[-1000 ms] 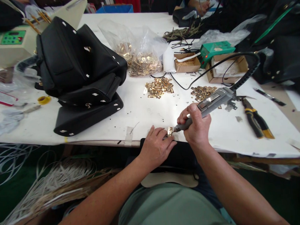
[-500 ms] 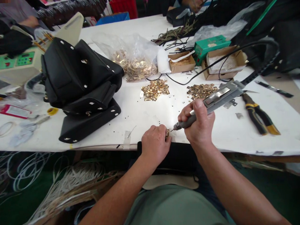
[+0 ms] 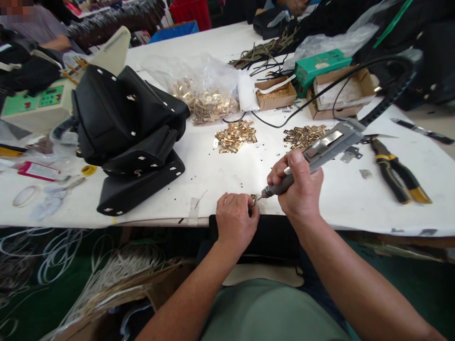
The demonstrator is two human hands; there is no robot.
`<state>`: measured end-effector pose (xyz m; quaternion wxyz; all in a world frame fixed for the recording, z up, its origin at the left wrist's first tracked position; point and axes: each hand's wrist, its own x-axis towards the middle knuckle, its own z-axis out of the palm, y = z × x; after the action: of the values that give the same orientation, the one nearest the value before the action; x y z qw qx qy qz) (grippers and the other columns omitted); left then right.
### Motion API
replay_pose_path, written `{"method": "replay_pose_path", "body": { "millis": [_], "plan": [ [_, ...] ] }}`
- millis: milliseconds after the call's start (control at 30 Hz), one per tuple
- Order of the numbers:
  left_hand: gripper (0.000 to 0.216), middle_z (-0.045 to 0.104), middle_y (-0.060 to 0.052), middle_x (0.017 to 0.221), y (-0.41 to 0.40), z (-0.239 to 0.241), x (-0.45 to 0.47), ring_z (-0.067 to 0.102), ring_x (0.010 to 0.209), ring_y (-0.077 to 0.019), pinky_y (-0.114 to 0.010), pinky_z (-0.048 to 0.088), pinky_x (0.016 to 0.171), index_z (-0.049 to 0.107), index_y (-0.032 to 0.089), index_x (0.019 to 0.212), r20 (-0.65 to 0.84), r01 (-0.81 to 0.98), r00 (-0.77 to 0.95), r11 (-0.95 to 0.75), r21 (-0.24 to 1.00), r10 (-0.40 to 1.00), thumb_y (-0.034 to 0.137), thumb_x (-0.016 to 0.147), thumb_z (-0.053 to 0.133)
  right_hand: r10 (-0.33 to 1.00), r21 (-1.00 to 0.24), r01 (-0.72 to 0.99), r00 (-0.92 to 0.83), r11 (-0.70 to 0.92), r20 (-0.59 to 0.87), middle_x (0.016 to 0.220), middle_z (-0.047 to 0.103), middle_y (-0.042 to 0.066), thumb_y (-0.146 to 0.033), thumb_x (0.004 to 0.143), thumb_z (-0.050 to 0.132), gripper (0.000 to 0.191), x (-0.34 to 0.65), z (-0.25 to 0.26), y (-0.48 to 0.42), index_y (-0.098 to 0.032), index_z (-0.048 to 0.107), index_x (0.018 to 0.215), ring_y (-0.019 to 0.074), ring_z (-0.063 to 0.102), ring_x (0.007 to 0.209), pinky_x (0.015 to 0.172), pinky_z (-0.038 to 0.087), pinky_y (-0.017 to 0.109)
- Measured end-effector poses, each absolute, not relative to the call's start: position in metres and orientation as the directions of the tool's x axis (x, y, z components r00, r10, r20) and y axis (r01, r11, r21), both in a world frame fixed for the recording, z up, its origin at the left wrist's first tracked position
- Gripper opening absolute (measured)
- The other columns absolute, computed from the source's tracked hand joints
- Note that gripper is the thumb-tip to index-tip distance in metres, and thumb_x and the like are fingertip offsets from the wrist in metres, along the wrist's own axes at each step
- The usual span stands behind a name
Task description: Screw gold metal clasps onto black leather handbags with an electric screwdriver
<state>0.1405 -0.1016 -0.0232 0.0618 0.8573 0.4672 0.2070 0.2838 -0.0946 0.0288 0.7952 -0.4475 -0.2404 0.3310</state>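
Observation:
My right hand (image 3: 301,187) is closed around a grey electric screwdriver (image 3: 320,149), tilted with its thin bit pointing down and left. The tip of the bit is beside a small gold metal fitting (image 3: 253,200) at the table's front edge. My left hand (image 3: 236,218) is closed on that fitting, its fingers curled and partly hiding it. Below the left hand, black material (image 3: 277,233) lies at the table edge over my lap. Beyond my hands are two piles of gold metal fittings, one in the middle (image 3: 235,136) and one behind the screwdriver (image 3: 303,136).
Black bags (image 3: 131,119) are stacked at left, beside a machine with a green panel (image 3: 36,106). Clear bags of gold fittings (image 3: 213,103), a cardboard box of small gold parts (image 3: 277,100) and a green box (image 3: 321,68) stand behind. Pliers (image 3: 399,173) lie at right. People sit across the table.
The view has turned slightly left, so the bags and pliers appear shifted right. My left fingers have shifted slightly, showing more of the gold fitting. The screwdriver stays at it.

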Motion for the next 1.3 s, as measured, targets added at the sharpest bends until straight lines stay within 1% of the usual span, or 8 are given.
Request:
{"method": "replay_pose_path", "body": {
  "millis": [300, 667, 800, 900, 967, 1033, 1133, 1300],
  "plan": [
    [0.011, 0.062, 0.000, 0.070, -0.102, -0.029, 0.141, 0.060, 0.073, -0.0203, -0.049, 0.045, 0.107, 0.058, 0.023, 0.079, 0.349, 0.755, 0.473, -0.577, 0.313, 0.809, 0.015, 0.083, 0.065, 0.738, -0.876, -0.303, 0.669, 0.374, 0.083, 0.052, 0.049, -0.007, -0.054, 0.081, 0.073, 0.039, 0.282, 0.030, -0.095, -0.022, 0.052, 0.071, 0.0106, 0.050, 0.041, 0.043, 0.045, 0.025],
    [0.014, 0.060, 0.001, 0.072, -0.102, -0.030, 0.142, 0.058, 0.071, -0.0179, -0.048, 0.046, 0.111, 0.056, 0.023, 0.080, 0.359, 0.710, 0.473, -0.590, 0.385, 0.804, 0.012, 0.084, 0.063, 0.734, -0.857, -0.330, 0.674, 0.395, 0.079, 0.053, 0.050, -0.007, -0.051, 0.081, 0.075, 0.038, 0.284, 0.031, -0.097, -0.022, 0.053, 0.073, 0.0101, 0.050, 0.041, 0.042, 0.045, 0.024],
    [0.013, 0.062, 0.001, 0.072, -0.102, -0.030, 0.137, 0.059, 0.071, -0.0176, -0.046, 0.049, 0.106, 0.056, 0.023, 0.081, 0.338, 0.703, 0.473, -0.580, 0.412, 0.814, 0.015, 0.087, 0.063, 0.732, -0.862, -0.323, 0.677, 0.391, 0.079, 0.053, 0.050, -0.007, -0.053, 0.080, 0.075, 0.040, 0.284, 0.032, -0.099, -0.022, 0.052, 0.070, 0.0102, 0.049, 0.041, 0.041, 0.045, 0.024],
    [0.013, 0.065, -0.003, 0.078, -0.102, -0.028, 0.131, 0.062, 0.080, -0.0197, -0.040, 0.056, 0.090, 0.058, 0.022, 0.080, 0.298, 0.700, 0.501, -0.583, 0.412, 0.812, 0.020, 0.091, 0.063, 0.731, -0.868, -0.309, 0.676, 0.390, 0.088, 0.053, 0.051, -0.006, -0.052, 0.081, 0.075, 0.040, 0.284, 0.032, -0.101, -0.021, 0.053, 0.069, 0.0102, 0.049, 0.041, 0.042, 0.045, 0.024],
    [0.012, 0.068, -0.005, 0.085, -0.102, -0.027, 0.124, 0.065, 0.089, -0.0214, -0.038, 0.056, 0.087, 0.062, 0.021, 0.083, 0.289, 0.668, 0.546, -0.616, 0.418, 0.787, 0.024, 0.094, 0.061, 0.735, -0.867, -0.310, 0.671, 0.391, 0.092, 0.054, 0.051, -0.006, -0.051, 0.081, 0.075, 0.040, 0.283, 0.032, -0.103, -0.021, 0.052, 0.069, 0.0102, 0.049, 0.042, 0.043, 0.045, 0.024],
    [0.009, 0.072, -0.006, 0.092, -0.102, -0.027, 0.115, 0.066, 0.103, -0.0237, -0.044, 0.053, 0.099, 0.066, 0.021, 0.090, 0.305, 0.608, 0.600, -0.669, 0.427, 0.740, 0.026, 0.096, 0.061, 0.738, -0.867, -0.311, 0.669, 0.390, 0.092, 0.054, 0.050, -0.006, -0.051, 0.081, 0.075, 0.040, 0.282, 0.032, -0.105, -0.021, 0.052, 0.069, 0.0102, 0.049, 0.042, 0.043, 0.045, 0.024],
    [0.013, 0.075, -0.005, 0.108, -0.102, -0.029, 0.101, 0.061, 0.122, -0.0262, -0.053, 0.040, 0.116, 0.069, 0.023, 0.106, 0.321, 0.536, 0.662, -0.727, 0.429, 0.677, 0.027, 0.095, 0.064, 0.741, -0.870, -0.310, 0.665, 0.383, 0.089, 0.053, 0.049, -0.007, -0.051, 0.081, 0.075, 0.041, 0.279, 0.031, -0.105, -0.021, 0.050, 0.067, 0.0098, 0.048, 0.042, 0.043, 0.045, 0.024],
    [0.020, 0.075, -0.001, 0.119, -0.104, -0.034, 0.092, 0.060, 0.124, -0.0266, -0.054, 0.039, 0.116, 0.071, 0.026, 0.115, 0.318, 0.543, 0.654, -0.718, 0.436, 0.687, 0.029, 0.096, 0.064, 0.750, -0.881, -0.302, 0.656, 0.363, 0.084, 0.054, 0.049, -0.007, -0.050, 0.081, 0.076, 0.040, 0.272, 0.027, -0.103, -0.021, 0.052, 0.069, 0.0098, 0.048, 0.042, 0.044, 0.047, 0.024]
  ]
}}
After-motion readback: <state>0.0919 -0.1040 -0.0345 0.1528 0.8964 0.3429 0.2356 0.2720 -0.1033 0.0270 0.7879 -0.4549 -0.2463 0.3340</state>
